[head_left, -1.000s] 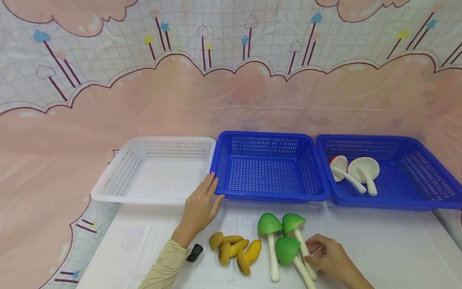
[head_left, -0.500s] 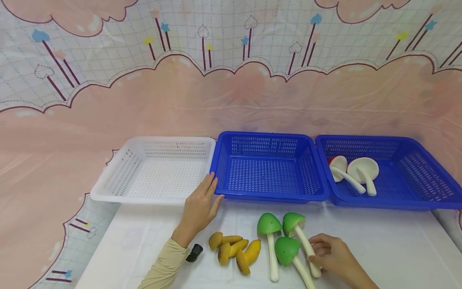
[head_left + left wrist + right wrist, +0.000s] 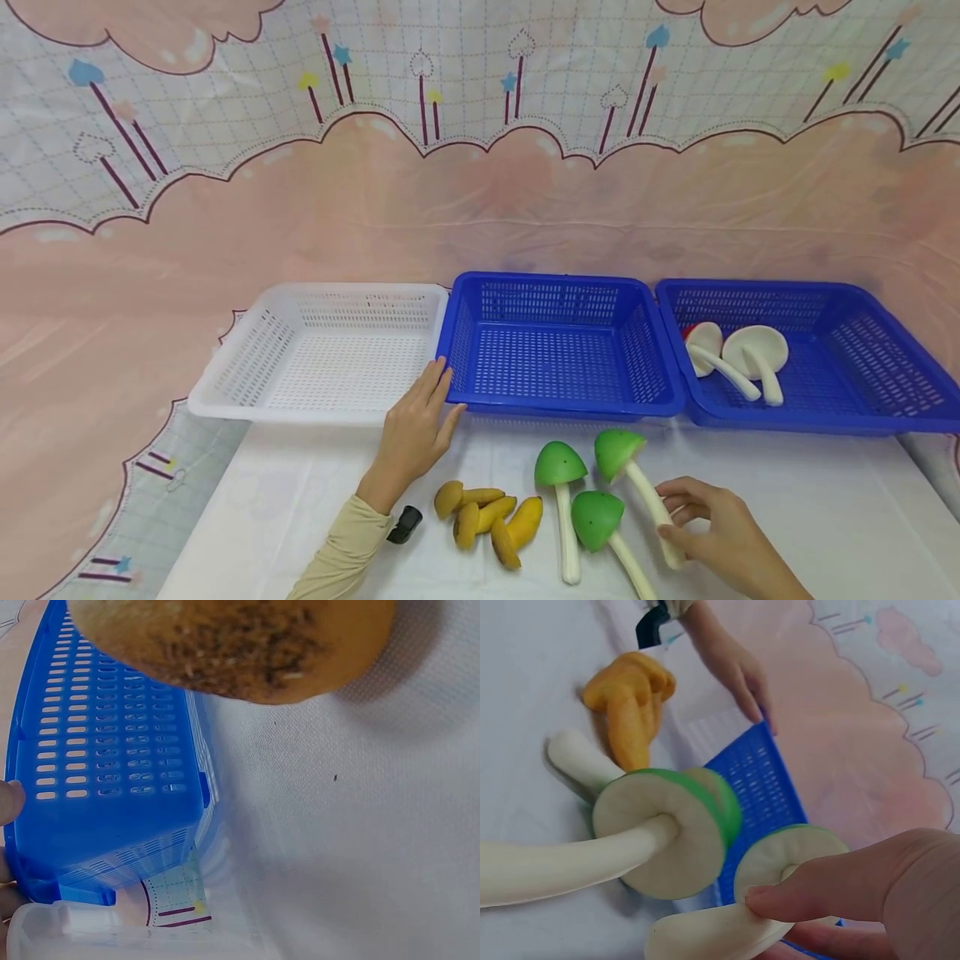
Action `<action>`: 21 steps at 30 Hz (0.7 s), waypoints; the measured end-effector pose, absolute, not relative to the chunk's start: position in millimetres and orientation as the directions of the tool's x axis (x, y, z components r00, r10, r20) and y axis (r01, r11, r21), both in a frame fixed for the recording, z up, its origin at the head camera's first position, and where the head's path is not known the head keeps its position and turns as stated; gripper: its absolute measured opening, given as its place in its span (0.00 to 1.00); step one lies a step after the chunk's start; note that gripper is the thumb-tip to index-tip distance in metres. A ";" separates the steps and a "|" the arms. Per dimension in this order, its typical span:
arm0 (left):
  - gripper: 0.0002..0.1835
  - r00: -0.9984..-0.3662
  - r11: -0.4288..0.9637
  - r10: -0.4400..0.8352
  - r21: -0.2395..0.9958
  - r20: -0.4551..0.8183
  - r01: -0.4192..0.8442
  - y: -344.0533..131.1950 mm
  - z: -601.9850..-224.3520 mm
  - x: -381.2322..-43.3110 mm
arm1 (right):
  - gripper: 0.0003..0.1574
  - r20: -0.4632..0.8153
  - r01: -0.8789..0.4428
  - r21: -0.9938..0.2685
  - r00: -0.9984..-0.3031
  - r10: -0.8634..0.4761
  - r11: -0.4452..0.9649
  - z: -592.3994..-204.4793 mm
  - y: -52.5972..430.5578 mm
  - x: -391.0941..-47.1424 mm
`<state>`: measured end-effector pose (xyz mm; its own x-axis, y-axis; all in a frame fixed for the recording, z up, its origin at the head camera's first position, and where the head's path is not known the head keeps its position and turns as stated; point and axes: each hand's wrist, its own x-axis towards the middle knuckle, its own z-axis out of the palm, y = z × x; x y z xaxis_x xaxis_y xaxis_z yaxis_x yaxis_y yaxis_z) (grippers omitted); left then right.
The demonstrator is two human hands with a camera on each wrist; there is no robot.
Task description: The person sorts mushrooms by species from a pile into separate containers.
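Head cam shows the right hand [image 3: 708, 521] with thumb and curled fingers pinching a green-capped mushroom [image 3: 647, 489] by its stem, just right of two other green mushrooms [image 3: 597, 521] on the white tabletop [image 3: 810, 517]. Left hand [image 3: 414, 433] is pretty straight-fingered, just resting against the middle blue basket [image 3: 562, 408].

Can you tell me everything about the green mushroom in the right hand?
The green mushroom has a smooth, domed cap, pale underneath, and a long, slightly curved off-white stem. It looks like foam or plastic. The right hand pinches its stem. It slants, cap toward the middle blue basket, right of two other green mushrooms. I can't tell if it touches the table.
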<state>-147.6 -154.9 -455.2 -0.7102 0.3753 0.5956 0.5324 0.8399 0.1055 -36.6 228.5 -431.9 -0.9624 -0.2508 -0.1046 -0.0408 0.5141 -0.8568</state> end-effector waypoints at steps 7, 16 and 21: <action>0.27 -0.714 0.843 0.374 0.105 0.593 0.528 -154.7 -454.2 -146.8 | 0.21 0.091 -0.235 -0.790 -0.958 -0.271 0.567 -421.2 230.6 -37.7; 0.27 -0.700 0.834 0.379 0.104 0.605 0.542 -155.3 -455.6 -145.9 | 0.24 0.016 -0.115 -0.787 -0.986 -0.166 0.606 -403.3 220.9 -40.7; 0.28 -0.692 0.833 0.381 0.097 0.614 0.544 -155.0 -459.5 -146.0 | 0.25 0.049 -0.132 -0.789 -0.987 -0.154 0.600 -396.4 220.3 -45.4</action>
